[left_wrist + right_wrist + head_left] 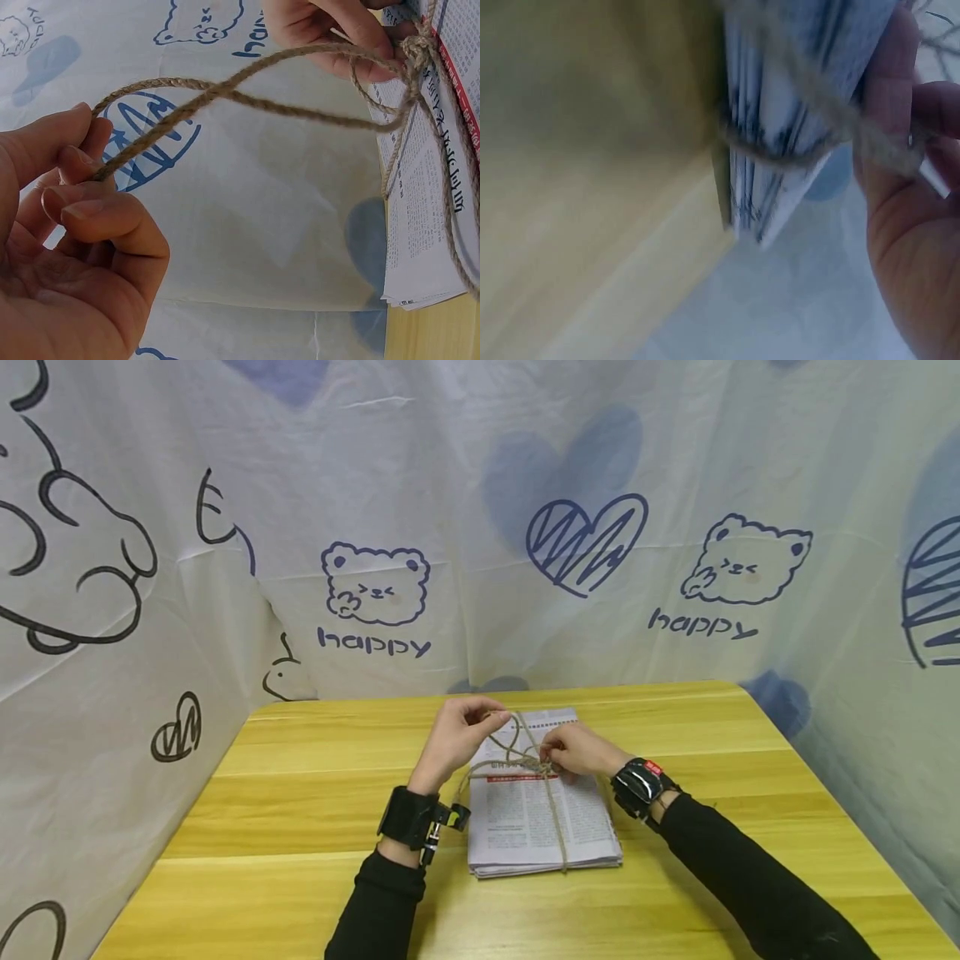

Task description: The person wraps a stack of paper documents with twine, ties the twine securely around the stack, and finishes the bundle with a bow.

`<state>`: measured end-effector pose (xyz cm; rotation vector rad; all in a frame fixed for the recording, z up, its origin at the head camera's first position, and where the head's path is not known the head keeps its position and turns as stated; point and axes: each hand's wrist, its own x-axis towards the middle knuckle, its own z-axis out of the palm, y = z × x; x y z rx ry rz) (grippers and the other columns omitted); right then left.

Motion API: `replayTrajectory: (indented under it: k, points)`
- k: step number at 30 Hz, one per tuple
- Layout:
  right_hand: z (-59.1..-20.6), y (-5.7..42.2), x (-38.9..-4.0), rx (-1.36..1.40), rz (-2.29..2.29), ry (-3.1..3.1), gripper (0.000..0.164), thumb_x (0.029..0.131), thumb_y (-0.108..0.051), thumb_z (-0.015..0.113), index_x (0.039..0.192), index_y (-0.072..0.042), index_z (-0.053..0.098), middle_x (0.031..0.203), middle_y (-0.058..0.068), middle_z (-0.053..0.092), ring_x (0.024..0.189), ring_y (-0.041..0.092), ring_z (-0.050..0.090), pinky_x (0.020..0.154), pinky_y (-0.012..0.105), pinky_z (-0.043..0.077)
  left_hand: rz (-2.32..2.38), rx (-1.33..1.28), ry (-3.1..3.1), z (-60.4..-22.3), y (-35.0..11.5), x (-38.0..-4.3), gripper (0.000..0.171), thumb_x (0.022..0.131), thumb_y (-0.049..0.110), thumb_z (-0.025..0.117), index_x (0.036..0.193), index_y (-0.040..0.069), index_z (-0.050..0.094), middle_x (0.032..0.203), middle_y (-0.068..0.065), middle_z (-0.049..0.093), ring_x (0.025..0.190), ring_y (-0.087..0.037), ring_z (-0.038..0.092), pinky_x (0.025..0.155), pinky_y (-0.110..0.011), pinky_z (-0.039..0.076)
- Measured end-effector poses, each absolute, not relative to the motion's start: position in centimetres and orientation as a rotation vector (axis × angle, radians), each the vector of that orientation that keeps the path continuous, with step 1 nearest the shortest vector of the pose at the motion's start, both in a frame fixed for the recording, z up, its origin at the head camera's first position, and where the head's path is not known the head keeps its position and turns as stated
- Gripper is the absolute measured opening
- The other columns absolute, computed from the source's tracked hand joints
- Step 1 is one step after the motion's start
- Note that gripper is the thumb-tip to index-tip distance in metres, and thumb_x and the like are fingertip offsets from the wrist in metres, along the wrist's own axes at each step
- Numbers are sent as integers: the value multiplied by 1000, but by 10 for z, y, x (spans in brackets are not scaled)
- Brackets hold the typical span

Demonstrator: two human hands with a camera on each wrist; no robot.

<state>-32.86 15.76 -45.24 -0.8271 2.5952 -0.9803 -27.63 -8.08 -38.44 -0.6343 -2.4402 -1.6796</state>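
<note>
A stack of newspapers [517, 827] lies on the table, bound by rough brown twine [169, 120] that runs over it both lengthwise and across. On top, the strands meet in a knot [417, 54]. My left hand [459, 733] is raised above the stack's far left part, pinching a loop of twine between thumb and fingers. From there two strands stretch to the knot and cross midway. Right at the knot, my right hand [581, 750] pinches twine with curled fingers; its fingertips are partly hidden. A cross strand wraps the newspapers' side edge in the right wrist view.
The yellow wooden table [300, 827] extends around the stack on all sides. Behind it and at both sides hangs a pale cloth [480, 635] printed with bears and hearts. Black wrist devices [408, 818] are strapped over both wrists.
</note>
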Motion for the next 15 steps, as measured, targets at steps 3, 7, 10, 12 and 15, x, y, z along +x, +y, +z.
replayTrajectory:
  k: [3,7,10,12,15]
  points:
    - [-453,160,-329,-617,-1157,2476,23,97,-4,50,94,-1,72,75,11,66,59,15,63,56,32,57,-1685,-634,-2438,-384,-80,-276,20,94,25,67,106,11,75,87,-4,69,77,-30,60,69,-31,46]
    - [-451,165,-331,-375,-1408,2233,39,105,-25,45,107,6,68,88,16,66,73,19,64,65,38,59,-1683,-656,-2440,-383,-82,-275,16,94,28,67,104,18,74,87,-2,68,73,-21,57,69,-31,45]
    - [-449,167,-330,-378,-1411,2258,43,105,-29,46,106,7,70,88,16,66,69,16,59,62,34,58,-1663,-684,-2451,-384,-84,-273,16,95,27,66,102,16,74,87,-3,67,71,-22,53,68,-31,43]
    - [-448,168,-329,-439,-1346,2380,35,102,-24,54,100,4,74,86,14,67,61,13,51,57,29,51,-1640,-708,-2469,-384,-85,-272,14,97,26,64,101,15,72,90,-5,67,75,-22,54,72,-32,43]
    - [-449,169,-329,-484,-1302,2500,19,93,-14,66,97,2,76,86,12,70,58,11,45,55,26,40,-1699,-770,-2476,-383,-84,-272,14,101,23,57,97,13,66,107,-8,68,95,-20,60,84,-35,46]
